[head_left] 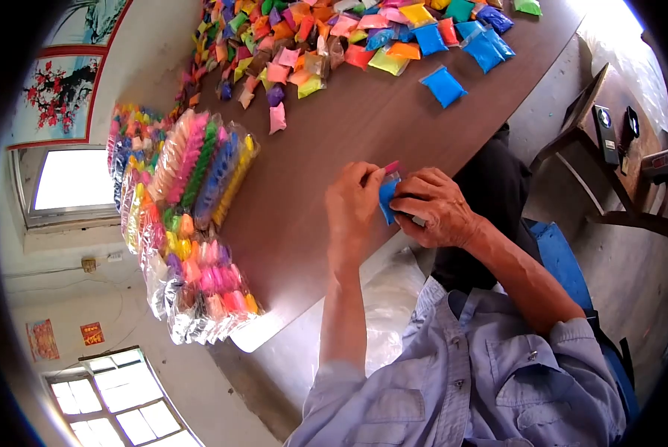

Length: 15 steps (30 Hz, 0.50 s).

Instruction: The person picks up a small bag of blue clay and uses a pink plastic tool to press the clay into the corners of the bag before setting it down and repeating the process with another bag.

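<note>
Packet (387,198), small and bright blue with a pink tip, is pinched between left hand (355,208) and right hand (437,210).

Bright blue held sachet (387,201) with pink strip (392,167) at its top, dark brown wood-grain table (363,127), blue lone sachet (443,86), pink, orange, yellow, green and purple sachet heap (304,45), rainbow-striped wrapped bundles (200,171), pale grey-blue shirt (468,372)

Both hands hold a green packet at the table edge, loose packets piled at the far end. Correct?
Wrong colour: the packet between the left hand and right hand is blue, not green, as the head view shows. It is at the table edge, and loose packets are piled at the far end.
</note>
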Each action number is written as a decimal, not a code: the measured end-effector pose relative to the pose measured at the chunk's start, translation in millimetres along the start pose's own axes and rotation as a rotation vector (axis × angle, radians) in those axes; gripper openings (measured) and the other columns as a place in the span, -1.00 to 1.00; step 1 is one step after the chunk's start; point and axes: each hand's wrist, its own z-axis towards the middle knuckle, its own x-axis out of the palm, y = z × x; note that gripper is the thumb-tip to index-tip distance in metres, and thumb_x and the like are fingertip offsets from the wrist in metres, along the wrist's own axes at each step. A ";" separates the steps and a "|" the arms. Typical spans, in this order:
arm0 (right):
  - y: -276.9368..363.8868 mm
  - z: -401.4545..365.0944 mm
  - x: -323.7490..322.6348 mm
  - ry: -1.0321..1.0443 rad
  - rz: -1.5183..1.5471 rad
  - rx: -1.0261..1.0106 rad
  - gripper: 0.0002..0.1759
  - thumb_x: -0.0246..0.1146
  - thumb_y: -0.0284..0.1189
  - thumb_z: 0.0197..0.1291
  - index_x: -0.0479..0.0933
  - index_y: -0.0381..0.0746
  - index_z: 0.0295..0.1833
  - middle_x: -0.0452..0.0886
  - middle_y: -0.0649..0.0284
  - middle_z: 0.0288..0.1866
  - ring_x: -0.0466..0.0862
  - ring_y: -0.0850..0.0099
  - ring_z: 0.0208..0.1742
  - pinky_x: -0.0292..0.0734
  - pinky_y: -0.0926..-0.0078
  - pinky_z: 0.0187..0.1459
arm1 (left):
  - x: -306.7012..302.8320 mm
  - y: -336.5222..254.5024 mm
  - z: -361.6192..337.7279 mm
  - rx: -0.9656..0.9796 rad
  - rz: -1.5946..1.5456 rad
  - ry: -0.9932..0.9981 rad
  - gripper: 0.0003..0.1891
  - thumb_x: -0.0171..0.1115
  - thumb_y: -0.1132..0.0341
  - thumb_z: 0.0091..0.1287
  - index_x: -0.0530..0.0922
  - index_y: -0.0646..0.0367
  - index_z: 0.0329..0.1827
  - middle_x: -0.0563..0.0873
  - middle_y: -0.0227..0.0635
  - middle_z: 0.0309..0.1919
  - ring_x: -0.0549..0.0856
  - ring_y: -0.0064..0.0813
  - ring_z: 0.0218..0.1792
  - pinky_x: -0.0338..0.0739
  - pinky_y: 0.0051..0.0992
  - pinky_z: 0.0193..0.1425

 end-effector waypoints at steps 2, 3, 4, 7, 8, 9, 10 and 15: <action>-1.1 -1.9 -0.1 0.019 -0.002 0.011 -0.67 0.57 -0.51 -0.15 0.70 -0.12 -0.18 0.71 0.26 0.07 0.72 0.19 0.16 0.61 0.18 0.22 | -2.7 5.4 1.6 0.013 -0.041 -0.039 -0.89 0.47 0.38 0.40 0.79 0.24 -0.16 0.79 -0.25 -0.32 0.72 -0.41 -0.36 0.61 -0.37 -0.22; 0.9 -0.2 -2.0 0.018 -0.001 0.014 -0.67 0.57 -0.51 -0.15 0.70 -0.12 -0.18 0.71 0.26 0.07 0.72 0.19 0.16 0.61 0.18 0.22 | -7.3 5.2 -3.4 -0.028 -0.039 -0.069 -0.88 0.48 0.37 0.41 0.79 0.25 -0.15 0.79 -0.27 -0.34 0.71 -0.45 -0.38 0.60 -0.40 -0.23; 4.0 4.0 -5.0 0.000 0.002 0.022 -0.65 0.57 -0.50 -0.14 0.70 -0.12 -0.15 0.71 0.25 0.09 0.72 0.18 0.20 0.61 0.17 0.25 | -10.5 5.8 -9.6 -0.071 -0.035 -0.102 -0.86 0.50 0.35 0.41 0.79 0.26 -0.15 0.79 -0.28 -0.36 0.70 -0.49 -0.39 0.60 -0.42 -0.24; 3.7 2.4 0.1 -0.018 -0.004 0.049 -0.61 0.59 -0.48 -0.12 0.69 -0.13 -0.10 0.71 0.23 0.14 0.70 0.16 0.26 0.61 0.16 0.30 | -14.1 8.7 -38.2 -0.096 -0.018 -0.132 -0.83 0.51 0.32 0.43 0.80 0.27 -0.13 0.79 -0.28 -0.41 0.68 -0.55 -0.40 0.58 -0.44 -0.26; 2.6 1.1 2.9 -0.025 -0.023 0.062 -0.59 0.60 -0.47 -0.11 0.69 -0.12 -0.07 0.71 0.23 0.15 0.70 0.15 0.28 0.60 0.15 0.31 | -13.2 6.6 -46.3 -0.103 -0.016 -0.135 -0.83 0.51 0.32 0.43 0.80 0.27 -0.13 0.79 -0.28 -0.41 0.68 -0.55 -0.40 0.58 -0.44 -0.26; 1.9 0.3 4.8 -0.019 -0.017 0.059 -0.59 0.60 -0.47 -0.11 0.69 -0.12 -0.07 0.71 0.23 0.15 0.70 0.15 0.28 0.60 0.15 0.31 | -11.0 2.1 -53.5 -0.143 -0.050 -0.119 -0.85 0.49 0.34 0.43 0.80 0.26 -0.13 0.80 -0.20 -0.36 0.74 -0.43 -0.37 0.61 -0.39 -0.21; 1.0 -0.7 5.9 -0.008 -0.030 0.071 -0.58 0.61 -0.44 -0.10 0.69 -0.12 -0.06 0.71 0.23 0.16 0.70 0.14 0.27 0.60 0.15 0.31 | -9.4 0.1 -57.4 -0.182 -0.085 -0.104 -0.87 0.48 0.35 0.43 0.79 0.24 -0.13 0.81 -0.12 -0.31 0.79 -0.30 -0.34 0.65 -0.33 -0.17; 4.3 2.6 5.1 0.014 -0.068 0.082 -0.56 0.65 -0.37 -0.08 0.69 -0.11 -0.03 0.69 0.24 0.13 0.70 0.13 0.26 0.59 0.14 0.31 | -5.1 7.9 -41.1 -0.200 -0.053 -0.078 -0.87 0.48 0.35 0.42 0.80 0.23 -0.13 0.81 -0.12 -0.31 0.80 -0.28 -0.34 0.64 -0.31 -0.19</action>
